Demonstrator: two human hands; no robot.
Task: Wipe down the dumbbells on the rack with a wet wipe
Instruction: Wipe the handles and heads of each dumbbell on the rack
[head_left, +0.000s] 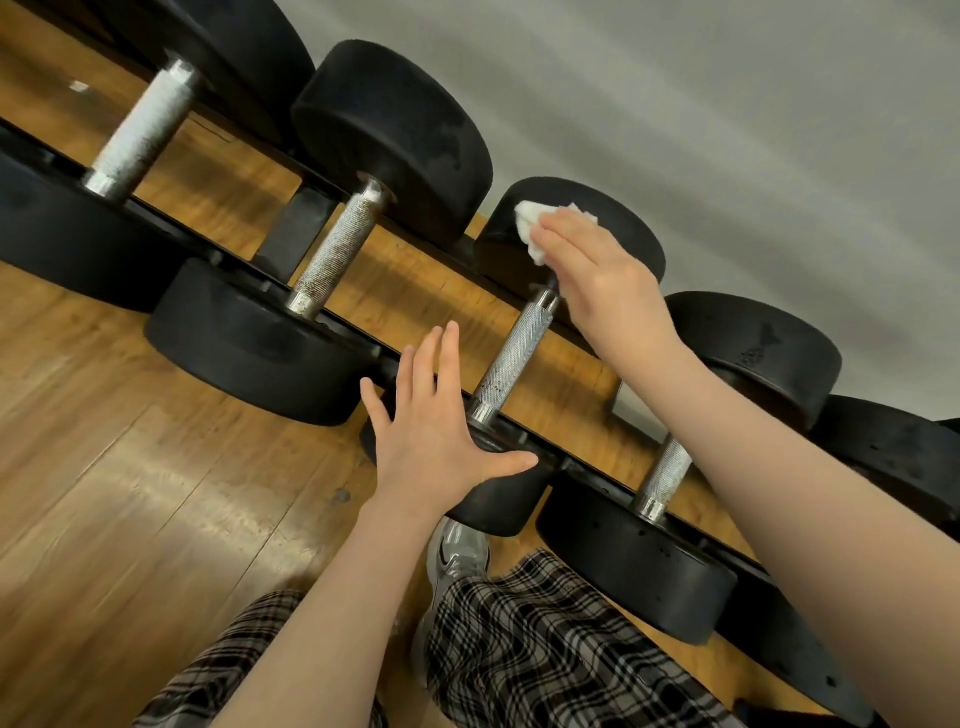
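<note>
Several black dumbbells with knurled steel handles lie in a row on a black rack (332, 208). My right hand (597, 275) presses a crumpled white wet wipe (530, 228) against the far head of a small dumbbell (519, 353), fingers fairly straight over the wipe. My left hand (436, 426) lies flat with spread fingers on the near head of that same dumbbell, mostly covering it. A larger dumbbell (337, 249) sits to the left and another (670, 473) to the right.
A wooden floor (130, 493) lies under and before the rack. A grey wall (727, 104) runs behind the dumbbells. My legs in plaid trousers (545, 649) and a grey shoe (457, 556) stand close to the rack's front rail.
</note>
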